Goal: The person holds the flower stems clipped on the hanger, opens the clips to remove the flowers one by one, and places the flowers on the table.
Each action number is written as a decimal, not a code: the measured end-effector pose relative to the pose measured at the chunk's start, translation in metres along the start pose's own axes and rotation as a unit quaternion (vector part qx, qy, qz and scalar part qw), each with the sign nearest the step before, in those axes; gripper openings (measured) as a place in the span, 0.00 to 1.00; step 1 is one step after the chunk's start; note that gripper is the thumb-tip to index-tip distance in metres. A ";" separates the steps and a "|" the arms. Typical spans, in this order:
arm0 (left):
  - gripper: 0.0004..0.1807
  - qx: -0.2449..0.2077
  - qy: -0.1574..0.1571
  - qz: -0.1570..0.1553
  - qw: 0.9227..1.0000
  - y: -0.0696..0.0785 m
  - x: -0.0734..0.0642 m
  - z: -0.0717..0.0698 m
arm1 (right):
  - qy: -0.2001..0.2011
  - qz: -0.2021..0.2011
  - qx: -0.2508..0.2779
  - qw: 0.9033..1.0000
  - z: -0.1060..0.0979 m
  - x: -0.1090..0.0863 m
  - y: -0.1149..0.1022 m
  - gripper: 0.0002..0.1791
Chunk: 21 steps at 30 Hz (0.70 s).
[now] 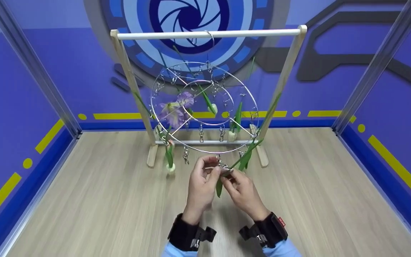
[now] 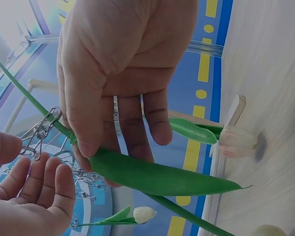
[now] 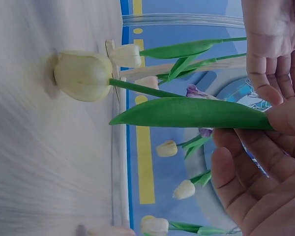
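My left hand [image 1: 202, 184] pinches a wire clip [image 2: 41, 132] at the near rim of a round metal clip hanger [image 1: 239, 149]. Thumb and fingertips lie on either side of this clip. Between the thumb and fingers of my right hand [image 1: 245, 192] is the stem of an artificial white tulip [image 3: 83, 76], at the base of its long green leaf [image 2: 162, 172]. The stem passes through the clip and slants up to the right. Bloom down, the tulip hangs over the table; in the head view the hands hide the bloom.
The hanger hooks onto the top bar [image 1: 162, 35] of a wooden rack. Other clips hold a purple flower [image 1: 173, 114], a tulip at the left [image 1: 170, 167], and further tulips behind. Several unused clips dangle, including a front-left clip [image 1: 186, 155]. Blue printed walls [image 1: 48, 71] enclose the wooden table [image 1: 112, 200].
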<state>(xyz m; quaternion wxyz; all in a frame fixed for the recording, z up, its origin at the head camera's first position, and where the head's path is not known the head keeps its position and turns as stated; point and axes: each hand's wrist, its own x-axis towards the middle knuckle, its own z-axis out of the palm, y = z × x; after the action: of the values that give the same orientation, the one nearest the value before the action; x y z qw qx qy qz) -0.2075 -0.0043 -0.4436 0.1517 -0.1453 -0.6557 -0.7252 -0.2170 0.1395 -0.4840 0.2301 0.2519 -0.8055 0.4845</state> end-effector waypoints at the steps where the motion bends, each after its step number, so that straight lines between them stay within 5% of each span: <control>1: 0.14 -0.001 0.002 0.003 1.000 0.000 0.001 0.001 | 0.000 -0.001 -0.002 1.000 0.000 0.000 0.001 0.09; 21: 0.15 0.082 -0.032 -0.030 0.996 -0.001 0.003 -0.007 | 0.005 -0.026 -0.033 0.999 -0.001 0.000 0.001 0.09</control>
<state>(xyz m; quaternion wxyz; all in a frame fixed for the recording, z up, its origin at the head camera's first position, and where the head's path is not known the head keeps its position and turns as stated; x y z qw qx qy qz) -0.2110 -0.0109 -0.4440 0.1199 -0.1361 -0.7215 -0.6683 -0.2177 0.1406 -0.4848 0.2545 0.2627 -0.8131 0.4528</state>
